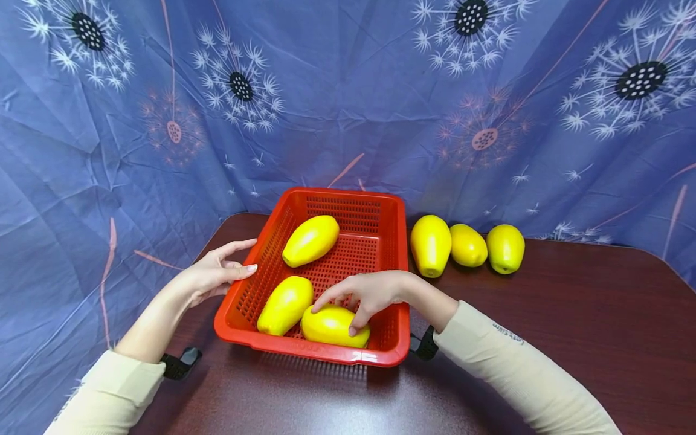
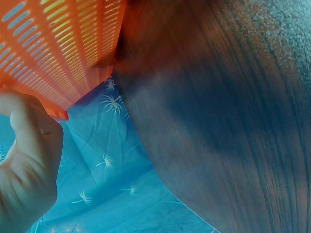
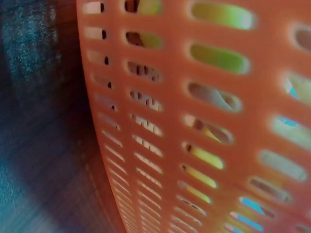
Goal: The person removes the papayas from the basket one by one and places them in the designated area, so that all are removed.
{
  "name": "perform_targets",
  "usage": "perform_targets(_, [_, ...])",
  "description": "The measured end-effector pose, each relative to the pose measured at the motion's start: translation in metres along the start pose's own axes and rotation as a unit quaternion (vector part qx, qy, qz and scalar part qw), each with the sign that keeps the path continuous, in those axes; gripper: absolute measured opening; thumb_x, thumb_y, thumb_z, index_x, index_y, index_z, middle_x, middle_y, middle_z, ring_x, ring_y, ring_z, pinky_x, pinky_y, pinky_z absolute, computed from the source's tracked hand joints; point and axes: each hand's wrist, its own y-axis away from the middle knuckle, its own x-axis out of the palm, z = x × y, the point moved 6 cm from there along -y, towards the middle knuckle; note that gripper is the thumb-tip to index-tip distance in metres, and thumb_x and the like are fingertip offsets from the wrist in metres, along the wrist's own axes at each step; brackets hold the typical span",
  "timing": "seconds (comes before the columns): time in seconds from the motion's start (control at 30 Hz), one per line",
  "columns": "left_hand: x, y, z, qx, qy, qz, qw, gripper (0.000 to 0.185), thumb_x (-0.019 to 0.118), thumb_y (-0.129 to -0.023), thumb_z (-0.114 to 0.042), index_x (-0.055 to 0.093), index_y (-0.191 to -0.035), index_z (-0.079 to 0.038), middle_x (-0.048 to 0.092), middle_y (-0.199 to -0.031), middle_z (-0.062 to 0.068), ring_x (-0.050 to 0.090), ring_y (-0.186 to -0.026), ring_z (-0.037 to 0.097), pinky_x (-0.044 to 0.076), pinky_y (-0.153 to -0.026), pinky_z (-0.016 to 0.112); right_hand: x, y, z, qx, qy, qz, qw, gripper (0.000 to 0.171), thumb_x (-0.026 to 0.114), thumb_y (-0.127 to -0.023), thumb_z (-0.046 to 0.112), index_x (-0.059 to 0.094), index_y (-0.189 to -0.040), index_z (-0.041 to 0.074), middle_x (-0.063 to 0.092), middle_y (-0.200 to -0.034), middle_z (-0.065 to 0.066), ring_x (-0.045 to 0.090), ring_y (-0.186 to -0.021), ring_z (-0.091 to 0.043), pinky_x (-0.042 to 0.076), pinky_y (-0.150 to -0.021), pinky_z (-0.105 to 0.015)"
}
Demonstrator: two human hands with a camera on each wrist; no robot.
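Observation:
A red plastic basket (image 1: 393,272) with slotted walls sits on the table, three yellow papayas inside. My right hand (image 1: 375,293) reaches over its right side and grips the front right papaya (image 1: 331,326) between thumb and fingers. Beside that one lies a second papaya (image 1: 285,305); a third papaya (image 1: 311,240) rests farther back. At the basket's left rim my left hand (image 1: 212,275) holds on, thumb over the edge. In the left wrist view, the left hand (image 2: 29,155) shows beside the slotted wall (image 2: 73,43). The basket wall (image 3: 170,111) hides the right hand's grip in the right wrist view.
Right of the basket, on the dark brown table (image 1: 571,326), stand a tall papaya (image 1: 431,244), a smaller yellow fruit (image 1: 468,245) and a greenish-yellow fruit (image 1: 505,249). A blue dandelion-print cloth (image 1: 337,109) hangs behind and along the left of the table.

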Motion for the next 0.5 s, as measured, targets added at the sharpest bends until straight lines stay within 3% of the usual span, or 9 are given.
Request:
perform_targets(0.2, [0.0000,-0.0005,-0.0002,-0.001,0.004,-0.001,1.0000,0.075,0.062,-0.090,-0.012,0.017,-0.149,-0.011,0.063,-0.081,0.005,0.065,-0.078,0.017,0.055,-0.073,0.038,0.0023,-0.0039,-0.0040,0.028,0.002,-0.012,1.000,0.068,0.074,-0.076,0.001,0.047,-0.135,0.024,0.046,-0.129,0.008,0.045,-0.113,-0.013,0.041,-0.094,-0.027])
perform_targets(0.5, [-0.0004,-0.0011,0.0006,0.001,0.008,-0.002,1.0000,0.074,0.062,-0.090,-0.011,0.017,-0.149,-0.009,0.064,-0.081,0.005,0.066,-0.078,0.018,0.055,-0.074,0.038,0.0051,-0.0087,-0.0045,0.035,-0.003,-0.030,0.999,0.073,0.077,-0.073,0.001,0.046,-0.132,0.029,0.045,-0.129,0.007,0.045,-0.115,-0.011,0.040,-0.094,-0.028])
